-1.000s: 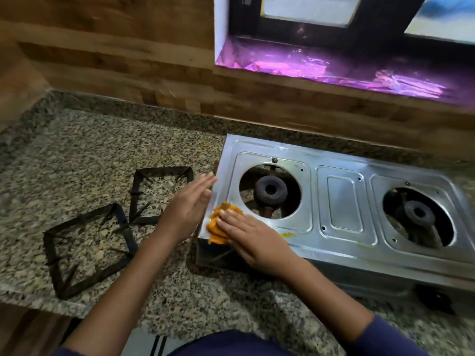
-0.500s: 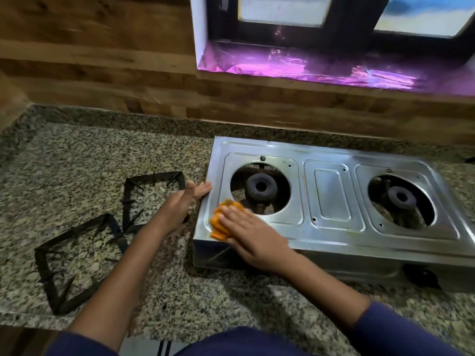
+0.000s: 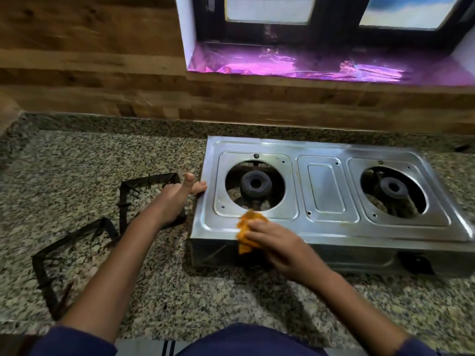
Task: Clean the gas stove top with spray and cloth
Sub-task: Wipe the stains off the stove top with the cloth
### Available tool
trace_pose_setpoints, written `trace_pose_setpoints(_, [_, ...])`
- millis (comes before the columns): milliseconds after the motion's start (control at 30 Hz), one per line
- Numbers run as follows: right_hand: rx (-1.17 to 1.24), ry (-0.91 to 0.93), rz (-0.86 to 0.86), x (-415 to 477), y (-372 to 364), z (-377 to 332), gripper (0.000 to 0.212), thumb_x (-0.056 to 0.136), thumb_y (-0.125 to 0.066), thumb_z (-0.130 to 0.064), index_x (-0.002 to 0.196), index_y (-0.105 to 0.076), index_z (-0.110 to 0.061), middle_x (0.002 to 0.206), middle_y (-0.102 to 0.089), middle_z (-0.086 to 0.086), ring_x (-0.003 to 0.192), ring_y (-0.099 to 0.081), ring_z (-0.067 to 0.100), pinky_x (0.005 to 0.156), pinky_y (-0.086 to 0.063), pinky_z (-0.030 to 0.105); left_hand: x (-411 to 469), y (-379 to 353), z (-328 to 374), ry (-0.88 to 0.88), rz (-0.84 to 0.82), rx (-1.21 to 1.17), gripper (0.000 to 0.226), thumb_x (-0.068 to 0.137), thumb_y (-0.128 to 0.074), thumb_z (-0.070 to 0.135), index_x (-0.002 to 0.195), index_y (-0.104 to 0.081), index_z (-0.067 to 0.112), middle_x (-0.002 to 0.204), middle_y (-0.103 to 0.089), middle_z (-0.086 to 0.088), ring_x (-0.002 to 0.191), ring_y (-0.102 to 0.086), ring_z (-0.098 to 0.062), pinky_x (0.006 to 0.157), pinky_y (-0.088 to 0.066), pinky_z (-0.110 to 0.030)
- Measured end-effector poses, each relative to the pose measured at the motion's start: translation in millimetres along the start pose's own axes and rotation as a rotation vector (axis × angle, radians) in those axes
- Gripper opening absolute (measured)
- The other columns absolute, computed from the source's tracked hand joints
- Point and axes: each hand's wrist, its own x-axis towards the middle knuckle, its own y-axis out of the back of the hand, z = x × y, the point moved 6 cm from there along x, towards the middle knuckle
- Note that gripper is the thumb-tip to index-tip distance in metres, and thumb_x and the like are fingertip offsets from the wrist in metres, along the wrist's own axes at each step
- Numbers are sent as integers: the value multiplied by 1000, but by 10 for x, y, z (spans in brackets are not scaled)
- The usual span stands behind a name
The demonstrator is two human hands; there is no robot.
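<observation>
We see a two-burner stainless steel gas stove top standing on the speckled granite desk, set toward the desk's back edge and right of centre. The right hand presses a crumpled orange cloth flat against the stove's front rim, just in front of the left burner opening; its fingers lie closed over the cloth, pinning it to the metal, and part of the cloth hangs over the front edge. The left hand braces the stove's left side, fingers spread open, fingertips touching the left rim and gripping nothing. Two black square metal pan supports lie on the desk to the left of the stove, clear of the work. No spray bottle is visible.

We judge the step in hand to be wiping the front-left area of the stove top. To do it well, we would keep the palm flat so pressure spreads across the cloth, work in overlapping strokes along the rim, and follow the pressed ridges around the burner plate, where residue tends to collect. The bracing hand should hold the stove against sliding on the smooth granite. A faint yellowish mark near the central panel suggests that the middle and right sections remain to be cleaned.
</observation>
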Motion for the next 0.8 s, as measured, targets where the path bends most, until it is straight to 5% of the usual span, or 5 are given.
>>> trace_pose_setpoints(200, [-87,-358,154,-567,663,743,44,94,-46,-40,137,-51,-33,148,-47,-5,140,-39,11,111,-37,45,-53,-42,63,-28,40,53,121,57,5,100,130,-63,32,144,-51,13,132,-36,-6,101,-20,-32])
trace_pose_setpoints(367, [-269,-89,-135,159,-18,161,63,98,-36,-48,154,-27,-20,161,-19,1,151,-11,15,123,-4,32,-6,-28,-15,-4,25,-138,101,63,-5,99,128,-59,43,147,-47,6,138,-38,-11,118,-19,-40])
trace_pose_setpoints(467, [-330,28,-171,731,-446,-194,65,101,-34,-47,156,-19,-15,163,-12,5,151,-4,19,120,10,26,6,-26,-58,16,34,-255,112,58,-11,102,141,-47,36,150,-45,6,136,-43,-9,118,-19,-36])
trace_pose_setpoints(800, [-323,-490,-111,2216,-511,452,65,103,-21,-41,156,-1,-9,164,6,13,151,9,26,121,7,43,-342,-295,40,-48,217,-189,116,60,-4,100,151,-31,33,150,-28,22,139,-22,2,112,-16,-25])
